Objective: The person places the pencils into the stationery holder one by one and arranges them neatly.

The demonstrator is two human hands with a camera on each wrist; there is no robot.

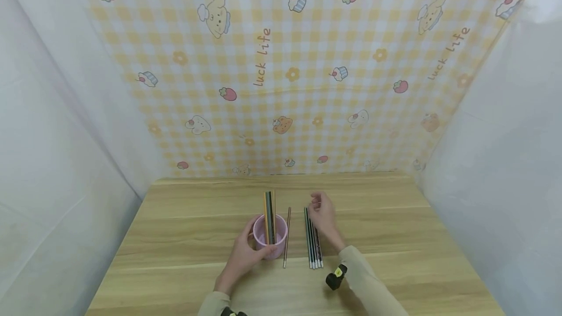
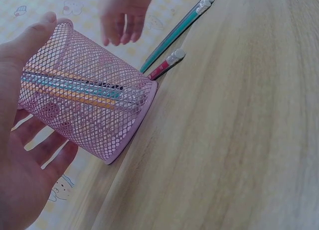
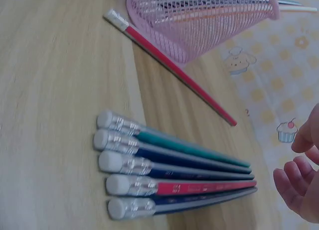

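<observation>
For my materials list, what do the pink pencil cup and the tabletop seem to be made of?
Pink pencil cup: probably painted metal, satin, judging by its fine open mesh; plastic remains possible.
Tabletop: wood or wood-look laminate, matte, showing long grain streaks.

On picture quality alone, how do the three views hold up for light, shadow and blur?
Head: bright, even light, but print on the pencils too small to read; left wrist: dimmer, the table paler at lower right, the right hand slightly soft; right wrist: dim, lettering soft, a thin shadow along the lone red pencil, the pink cup cut off at the top edge.
</observation>
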